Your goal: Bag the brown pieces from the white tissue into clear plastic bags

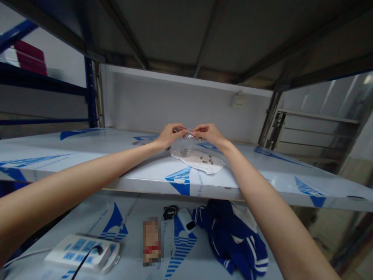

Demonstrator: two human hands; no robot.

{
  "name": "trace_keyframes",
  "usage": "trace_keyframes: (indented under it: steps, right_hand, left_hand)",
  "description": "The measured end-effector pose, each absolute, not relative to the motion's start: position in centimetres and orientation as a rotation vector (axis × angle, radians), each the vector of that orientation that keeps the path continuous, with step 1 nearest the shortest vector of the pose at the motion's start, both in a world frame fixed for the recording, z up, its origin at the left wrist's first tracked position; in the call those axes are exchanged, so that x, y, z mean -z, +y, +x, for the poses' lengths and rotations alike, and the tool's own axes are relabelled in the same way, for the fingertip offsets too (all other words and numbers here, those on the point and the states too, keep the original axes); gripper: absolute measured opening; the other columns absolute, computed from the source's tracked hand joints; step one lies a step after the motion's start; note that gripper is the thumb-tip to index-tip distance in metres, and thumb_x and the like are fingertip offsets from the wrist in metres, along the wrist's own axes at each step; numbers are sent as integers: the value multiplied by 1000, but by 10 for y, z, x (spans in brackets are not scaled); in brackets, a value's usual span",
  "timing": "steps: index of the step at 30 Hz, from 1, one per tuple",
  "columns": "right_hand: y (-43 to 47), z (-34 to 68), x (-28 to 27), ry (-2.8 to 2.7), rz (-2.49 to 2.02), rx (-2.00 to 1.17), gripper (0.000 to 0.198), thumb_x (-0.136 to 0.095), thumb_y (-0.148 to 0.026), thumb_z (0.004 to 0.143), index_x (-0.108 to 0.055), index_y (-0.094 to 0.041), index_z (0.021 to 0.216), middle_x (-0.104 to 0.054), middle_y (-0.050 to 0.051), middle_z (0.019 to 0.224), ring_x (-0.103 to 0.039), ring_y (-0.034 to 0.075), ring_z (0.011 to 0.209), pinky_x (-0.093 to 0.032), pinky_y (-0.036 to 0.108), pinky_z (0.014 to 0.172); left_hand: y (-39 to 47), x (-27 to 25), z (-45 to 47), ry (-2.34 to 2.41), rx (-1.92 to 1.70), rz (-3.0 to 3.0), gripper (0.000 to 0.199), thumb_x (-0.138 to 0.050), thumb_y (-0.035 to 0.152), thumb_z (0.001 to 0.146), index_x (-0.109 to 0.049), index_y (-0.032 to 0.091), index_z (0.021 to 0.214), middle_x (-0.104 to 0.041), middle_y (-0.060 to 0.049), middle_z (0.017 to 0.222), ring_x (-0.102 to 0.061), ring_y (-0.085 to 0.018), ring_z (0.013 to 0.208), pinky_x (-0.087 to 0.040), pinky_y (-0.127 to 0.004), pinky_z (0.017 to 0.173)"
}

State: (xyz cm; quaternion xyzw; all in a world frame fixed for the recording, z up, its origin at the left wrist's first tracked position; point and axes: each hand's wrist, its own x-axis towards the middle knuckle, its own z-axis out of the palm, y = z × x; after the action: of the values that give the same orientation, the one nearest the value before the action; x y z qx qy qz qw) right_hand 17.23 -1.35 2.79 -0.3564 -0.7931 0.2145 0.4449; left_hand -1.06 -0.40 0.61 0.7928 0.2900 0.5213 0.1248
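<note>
Head view: over the upper shelf (285, 171), the left hand (171, 135) and right hand (210, 134) pinch the top edge of a clear plastic bag (180, 144), each grip closed on it. The bag hangs at the far left part of a white sheet (214, 168); small dark pieces (210, 157) lie on the sheet's right part. Nearer, the lower shelf (122, 252) carries a power strip (65, 252) left and a blue garment (224, 229) right.

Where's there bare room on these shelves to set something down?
On the upper shelf, right of the right forearm toward the metal post; also beyond the left forearm toward the blue post. It's crowded around the left hand and right hand, with the clear bag and white sheet. The lower shelf is busier: power strip, blue garment.
</note>
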Motion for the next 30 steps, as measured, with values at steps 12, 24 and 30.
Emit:
trace_keyframes:
  steps: [12,24,30]
  right_hand:
    - [-19,171,-25,-2070,-867,-533,25,-58,-40,77,-64,-16,75,-60,2,69,-48,9,56,-36,23,52]
    - [-13,172,-28,-2050,-875,-476,24,-66,-40,68,-64,-16,69,-57,0,61,-42,8,49,-34,23,47]
    - [-6,174,-26,-1891,-872,-423,26,-65,-41,70,-61,-15,70,-58,0,61,-43,7,45,-34,21,44]
  left_hand:
    - [-8,-6,-10,738,-1492,2358,19,-50,28,81,-60,15,73,-58,-1,61,-54,-15,64,-39,-26,63]
    - [-10,-8,-11,848,-1381,2494,33,-45,34,83,-57,16,58,-51,1,54,-43,-12,52,-31,-26,54]
    - [0,-1,-13,696,-1355,2362,30,-42,37,85,-61,14,82,-62,-2,69,-54,-15,65,-39,-25,60]
